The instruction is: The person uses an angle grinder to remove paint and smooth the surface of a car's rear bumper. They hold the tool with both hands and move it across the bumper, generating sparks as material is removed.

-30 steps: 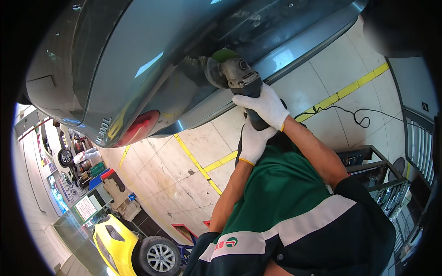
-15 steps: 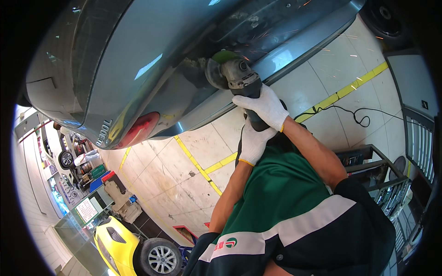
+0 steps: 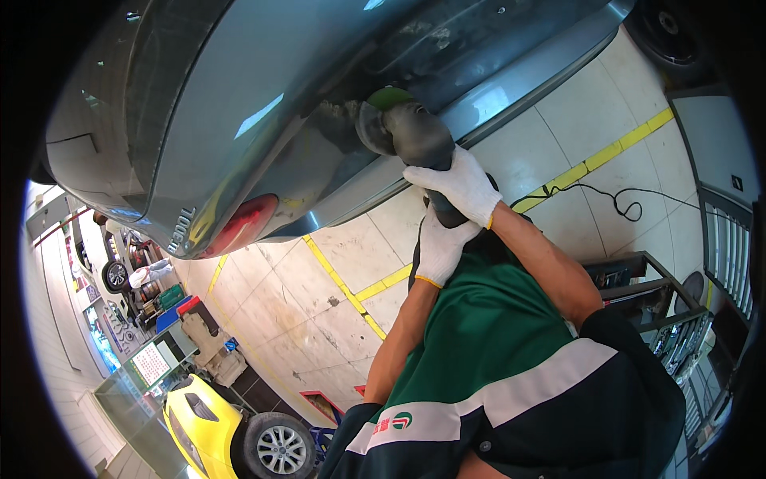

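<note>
**Two gloved hands, one angle grinder, right up at the bodywork!**

And there we were, tight in at the rear corner of a blue-grey car [image 3: 211,88]. We had the angle grinder [image 3: 419,136] at the body panel [image 3: 467,52], its disc [image 3: 371,128] just beside a scuffed dark patch, though we couldn't tell whether it was touching or spinning. Our right hand [image 3: 459,182] had its grip clamped round the black body, close behind the tool's head; our left hand [image 3: 443,251] sat behind it, its grip closed on the rear end.

By our reading, this was the grinding step itself, the tool lined up on the worked metal. The next move, we judged, called for a level disc, light pressure and a slow sweep along the patch.

What stood about us? The red tail lamp [image 3: 243,225] was near, on the left, and a slip that way looked the chief risk! To our right a black cable [image 3: 630,215] looped over the tiles and a yellow floor line [image 3: 606,154], apart from our feet as far as we could see. A metal-framed rack [image 3: 678,321] stood by our right elbow, tightening any step back, while a yellow car [image 3: 214,437] sat well apart at lower left.
</note>
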The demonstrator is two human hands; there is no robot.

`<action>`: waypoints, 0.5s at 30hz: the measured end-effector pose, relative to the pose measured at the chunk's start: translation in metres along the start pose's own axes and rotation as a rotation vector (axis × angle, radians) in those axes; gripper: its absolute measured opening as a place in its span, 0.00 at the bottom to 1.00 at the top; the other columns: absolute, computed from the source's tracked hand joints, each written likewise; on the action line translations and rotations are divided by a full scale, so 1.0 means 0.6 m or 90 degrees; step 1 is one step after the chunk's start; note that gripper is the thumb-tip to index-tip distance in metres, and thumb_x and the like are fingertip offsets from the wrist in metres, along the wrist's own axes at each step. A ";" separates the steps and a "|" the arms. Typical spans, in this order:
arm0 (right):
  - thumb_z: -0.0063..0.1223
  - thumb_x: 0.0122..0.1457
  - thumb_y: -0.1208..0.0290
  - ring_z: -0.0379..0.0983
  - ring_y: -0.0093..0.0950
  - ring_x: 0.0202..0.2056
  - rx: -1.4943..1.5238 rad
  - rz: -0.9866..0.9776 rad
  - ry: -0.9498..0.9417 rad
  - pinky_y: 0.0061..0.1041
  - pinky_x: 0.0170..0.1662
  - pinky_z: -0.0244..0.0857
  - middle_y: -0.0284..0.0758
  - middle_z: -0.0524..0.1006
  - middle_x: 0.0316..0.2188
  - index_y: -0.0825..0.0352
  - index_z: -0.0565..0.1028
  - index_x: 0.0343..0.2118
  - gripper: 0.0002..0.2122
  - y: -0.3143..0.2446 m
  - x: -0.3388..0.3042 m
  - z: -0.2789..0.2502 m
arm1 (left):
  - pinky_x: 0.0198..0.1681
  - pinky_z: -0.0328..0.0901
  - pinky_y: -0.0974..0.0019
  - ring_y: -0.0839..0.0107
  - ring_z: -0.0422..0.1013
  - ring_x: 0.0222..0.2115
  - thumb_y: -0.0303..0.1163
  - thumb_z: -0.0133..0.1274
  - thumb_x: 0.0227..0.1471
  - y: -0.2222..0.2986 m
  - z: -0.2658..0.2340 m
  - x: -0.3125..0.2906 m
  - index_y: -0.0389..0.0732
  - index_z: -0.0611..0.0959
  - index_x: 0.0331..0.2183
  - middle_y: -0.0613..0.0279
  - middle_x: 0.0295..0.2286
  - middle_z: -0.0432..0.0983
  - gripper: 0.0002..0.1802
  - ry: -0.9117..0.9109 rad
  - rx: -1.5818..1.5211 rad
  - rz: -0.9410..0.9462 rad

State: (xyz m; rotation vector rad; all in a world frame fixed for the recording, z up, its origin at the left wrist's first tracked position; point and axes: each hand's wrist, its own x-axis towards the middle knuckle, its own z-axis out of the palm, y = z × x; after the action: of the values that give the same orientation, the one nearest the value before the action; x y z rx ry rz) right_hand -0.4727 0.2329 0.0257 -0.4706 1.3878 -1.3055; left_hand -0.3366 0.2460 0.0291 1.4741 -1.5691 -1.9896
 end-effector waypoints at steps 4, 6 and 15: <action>0.75 0.50 0.55 0.81 0.27 0.37 0.001 0.027 -0.015 0.27 0.44 0.74 0.39 0.84 0.36 0.72 0.79 0.46 0.28 0.004 0.003 -0.003 | 0.57 0.68 0.63 0.65 0.75 0.51 0.31 0.68 0.48 -0.004 0.001 0.000 0.32 0.73 0.58 0.57 0.50 0.78 0.38 0.006 -0.009 0.010; 0.75 0.50 0.55 0.81 0.28 0.37 -0.006 0.030 -0.010 0.27 0.44 0.74 0.39 0.84 0.36 0.73 0.79 0.46 0.28 0.005 0.003 -0.004 | 0.57 0.68 0.63 0.65 0.75 0.51 0.32 0.68 0.48 -0.002 0.002 -0.001 0.32 0.73 0.58 0.57 0.50 0.79 0.38 0.001 -0.003 0.012; 0.72 0.55 0.64 0.76 0.23 0.28 -0.013 -0.012 0.003 0.26 0.35 0.73 0.33 0.81 0.29 0.69 0.78 0.42 0.17 0.001 0.002 0.002 | 0.57 0.68 0.63 0.64 0.75 0.51 0.34 0.69 0.48 -0.001 0.000 -0.002 0.31 0.72 0.59 0.55 0.50 0.79 0.40 0.006 -0.004 0.004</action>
State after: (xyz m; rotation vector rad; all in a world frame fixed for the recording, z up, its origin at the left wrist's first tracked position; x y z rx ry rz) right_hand -0.4717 0.2315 0.0248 -0.4961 1.4057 -1.3092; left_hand -0.3357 0.2466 0.0294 1.4717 -1.5601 -1.9805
